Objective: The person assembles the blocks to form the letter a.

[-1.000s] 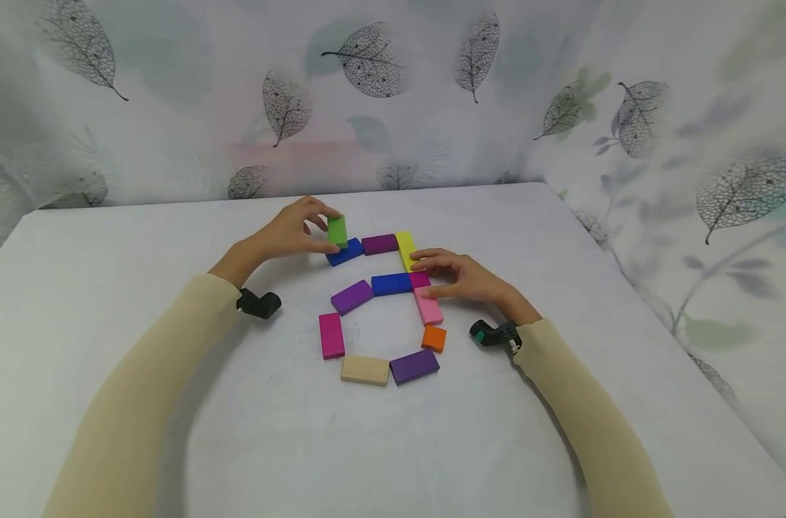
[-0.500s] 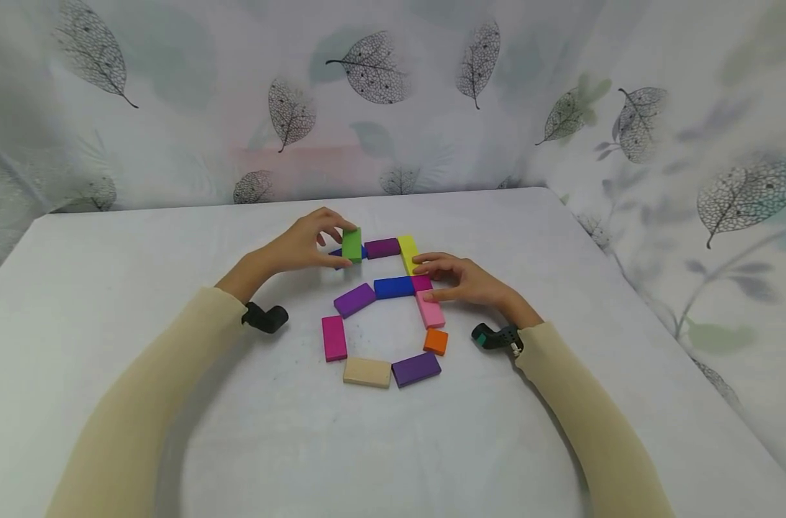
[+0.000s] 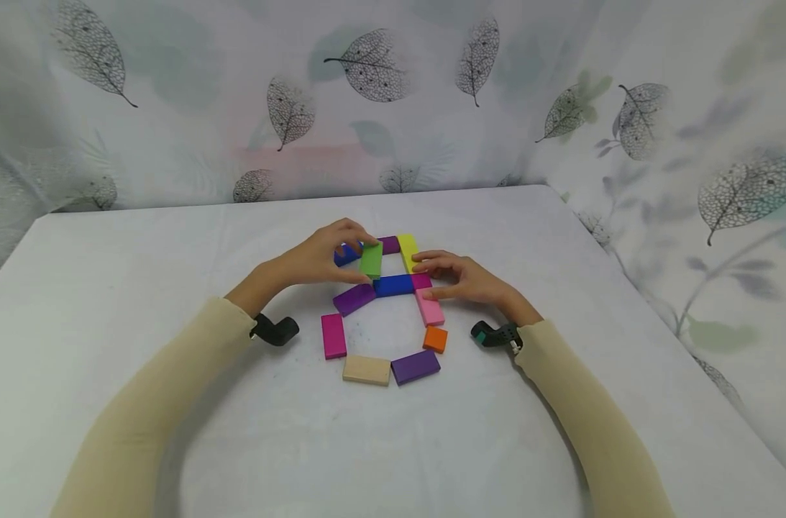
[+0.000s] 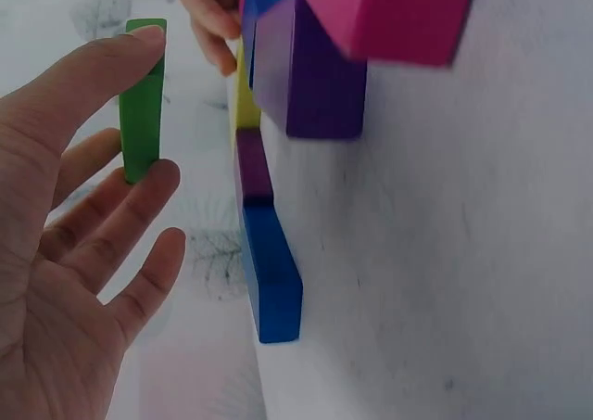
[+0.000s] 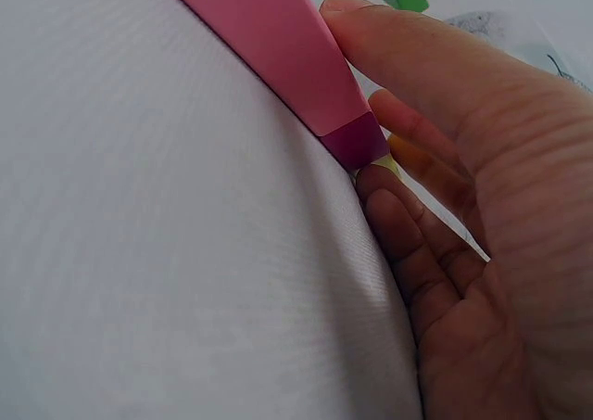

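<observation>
My left hand (image 3: pixel 316 253) pinches a green wooden block (image 3: pixel 370 260) between thumb and fingertips, held up above the blocks on the table. In the left wrist view the green block (image 4: pixel 143 105) stands on end in that pinch, above a blue block (image 4: pixel 271 276). My right hand (image 3: pixel 465 278) rests beside the row's right side, fingers loosely bent. Its thumb touches the pink block (image 3: pixel 431 311) and its fingertips lie at the yellow block (image 3: pixel 408 252). Between those two sits a small magenta block (image 5: pixel 357 142), close to the fingers in the right wrist view.
Flat blocks form a loop on the white table (image 3: pixel 250 439): blue (image 3: pixel 393 285), purple (image 3: pixel 354 298), magenta (image 3: pixel 333 336), beige (image 3: pixel 366 370), dark purple (image 3: pixel 416 367) and orange (image 3: pixel 434 339). Behind it lie another blue block (image 3: pixel 347 254) and a plum block (image 3: pixel 389 245). A leaf-patterned cloth (image 3: pixel 192 129) hangs behind.
My left hand has carried the green block right and nearer, from over the far blue block to above the opening by the middle blue one. My right hand has stayed put.
</observation>
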